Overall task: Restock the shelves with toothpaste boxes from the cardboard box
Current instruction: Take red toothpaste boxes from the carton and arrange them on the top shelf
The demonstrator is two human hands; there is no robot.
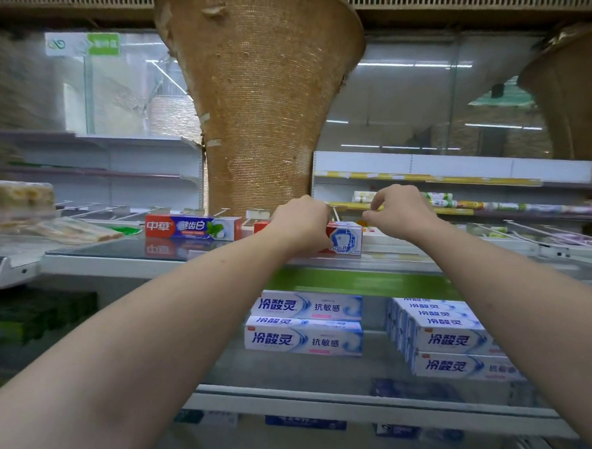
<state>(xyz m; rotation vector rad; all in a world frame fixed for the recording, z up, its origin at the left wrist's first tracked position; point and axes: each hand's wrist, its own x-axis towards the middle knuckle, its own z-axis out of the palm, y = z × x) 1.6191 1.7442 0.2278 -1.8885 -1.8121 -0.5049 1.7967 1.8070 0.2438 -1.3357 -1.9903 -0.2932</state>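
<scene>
Red-and-blue card marks the first toothpaste box [193, 228], laid lengthwise on the glossy top shelf [115, 249] to the left of the hands, its reflection showing in the surface. Just right of it, a second red-and-white toothpaste box [343, 239] is covered at its left half by the left hand [299, 224], whose fingers are curled over the top of the carton and appear to grip it. The right hand [400, 211] is held above the box's right end with thumb and forefinger [380, 198] brought close together, pinching at something small; whether that is a flap, a wire divider or nothing at all cannot be told, since the view is soft there. On the shelf below, blue-and-white boxes [305, 322] are stacked two high, with a larger stack [453, 339] further right. The cardboard box named in the task is not in view.

The placement seems nearly finished. The shelf surface is slick, so the held carton could be slid too far back or skewed out of line with its neighbour if it is pushed unevenly from one end. The neighbouring box could be nudged leftward if the left hand is drawn away carelessly. The thin wire dividers [527, 233] close to the right hand could be snagged by a finger.
</scene>
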